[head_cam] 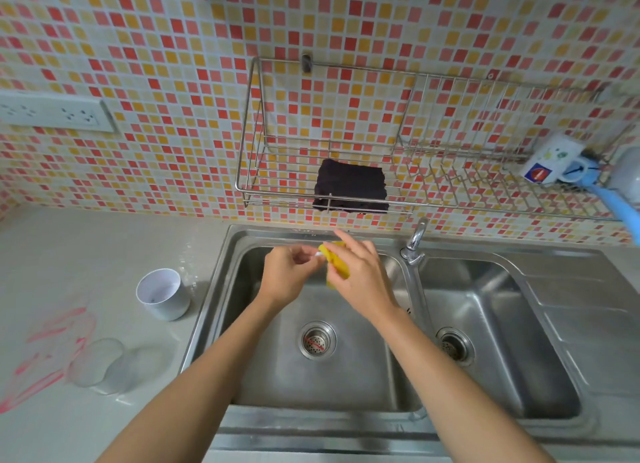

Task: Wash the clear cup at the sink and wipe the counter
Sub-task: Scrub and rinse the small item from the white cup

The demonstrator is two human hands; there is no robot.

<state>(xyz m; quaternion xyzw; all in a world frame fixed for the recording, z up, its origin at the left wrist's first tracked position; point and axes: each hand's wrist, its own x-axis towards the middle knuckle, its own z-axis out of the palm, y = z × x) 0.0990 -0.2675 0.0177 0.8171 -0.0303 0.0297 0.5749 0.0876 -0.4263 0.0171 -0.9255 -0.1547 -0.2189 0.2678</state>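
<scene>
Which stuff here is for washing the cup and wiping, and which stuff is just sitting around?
For the job:
clear cup on the counter
yellow sponge held by both hands, left hand and right hand
sink
tap

Just sitting around:
white cup
dark cloth on the wire rack
mug
wall sockets

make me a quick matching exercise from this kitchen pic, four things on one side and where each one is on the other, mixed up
Things:
1. white cup
2. black cloth
3. yellow sponge
4. printed mug

Places:
A. at the right end of the wall rack
B. on the counter left of the sink
C. between the two hands over the left basin
D. in the left section of the wall rack

Pairs: 1-B, 2-D, 3-C, 4-A
</scene>
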